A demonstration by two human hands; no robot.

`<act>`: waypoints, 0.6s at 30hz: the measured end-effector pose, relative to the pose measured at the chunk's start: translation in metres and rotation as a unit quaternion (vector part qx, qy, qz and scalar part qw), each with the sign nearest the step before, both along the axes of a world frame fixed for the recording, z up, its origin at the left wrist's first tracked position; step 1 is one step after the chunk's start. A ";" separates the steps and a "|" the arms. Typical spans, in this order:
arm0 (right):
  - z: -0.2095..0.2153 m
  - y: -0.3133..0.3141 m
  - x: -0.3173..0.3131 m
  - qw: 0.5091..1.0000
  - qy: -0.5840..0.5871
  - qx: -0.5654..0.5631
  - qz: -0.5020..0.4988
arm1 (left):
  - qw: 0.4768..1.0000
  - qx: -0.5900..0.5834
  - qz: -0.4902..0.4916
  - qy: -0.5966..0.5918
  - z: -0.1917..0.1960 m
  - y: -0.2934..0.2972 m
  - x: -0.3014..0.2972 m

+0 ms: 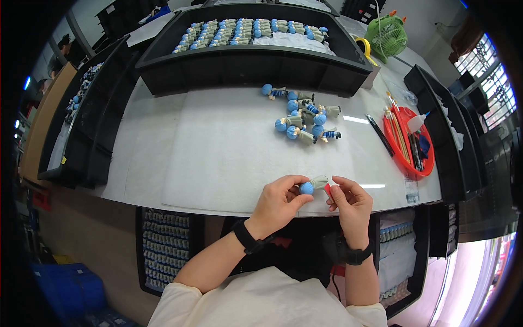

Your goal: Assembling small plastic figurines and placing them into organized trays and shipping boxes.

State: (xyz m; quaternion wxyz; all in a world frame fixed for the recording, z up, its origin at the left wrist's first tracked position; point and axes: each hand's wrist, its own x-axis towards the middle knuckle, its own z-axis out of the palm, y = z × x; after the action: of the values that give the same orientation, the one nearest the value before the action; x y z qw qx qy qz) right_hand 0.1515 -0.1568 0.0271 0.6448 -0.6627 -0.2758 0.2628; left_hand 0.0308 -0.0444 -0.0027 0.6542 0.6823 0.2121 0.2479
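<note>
Near the table's front edge, my left hand [282,201] pinches a small doll figurine [315,184] with a blue round head and a grey-green body. The figurine lies sideways, its head toward my left palm. My right hand [350,204] is closed on a small red piece [328,191], which is up against the figurine's lower end; I cannot make out what kind of piece it is. Farther back on the white tabletop [218,131] lies a loose cluster of similar figurines [305,117], several with blue heads and some with striped bodies.
A large black tray [250,68] with rows of figurines stands at the back. To the right are a black pen [379,135], a red basket [402,155] of brushes and a green fan [387,35]. Black bins flank the table, and a figurine tray [166,248] sits below its front edge.
</note>
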 end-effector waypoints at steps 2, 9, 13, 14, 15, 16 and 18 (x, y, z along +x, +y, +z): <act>-0.008 0.006 -0.002 0.999 -0.002 0.017 -0.048 | 1.000 0.009 0.007 -0.001 -0.001 -0.001 0.000; -0.013 0.024 -0.012 0.992 -0.080 0.033 -0.087 | 1.000 -0.030 0.008 -0.004 0.000 0.000 0.001; -0.011 0.022 -0.020 0.970 -0.231 -0.031 -0.067 | 0.999 -0.040 0.009 -0.013 0.000 0.000 0.000; -0.013 0.021 -0.020 0.969 -0.237 -0.023 -0.072 | 1.000 -0.026 0.010 -0.009 -0.001 0.000 0.001; -0.015 0.020 -0.019 0.969 -0.236 -0.024 -0.072 | 1.000 -0.013 0.010 -0.005 -0.001 0.000 0.001; -0.015 0.019 -0.017 0.981 -0.173 -0.001 -0.084 | 1.000 -0.013 0.009 -0.005 0.000 0.000 0.001; -0.012 0.016 -0.012 0.991 -0.056 0.047 -0.116 | 1.000 -0.021 0.013 0.005 0.003 0.000 0.002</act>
State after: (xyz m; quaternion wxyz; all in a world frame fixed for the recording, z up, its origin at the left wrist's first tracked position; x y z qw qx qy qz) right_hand 0.1400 -0.1407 0.0153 0.6844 -0.6732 -0.2451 0.1354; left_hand 0.0329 -0.0449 0.0005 0.6641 0.6670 0.2293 0.2479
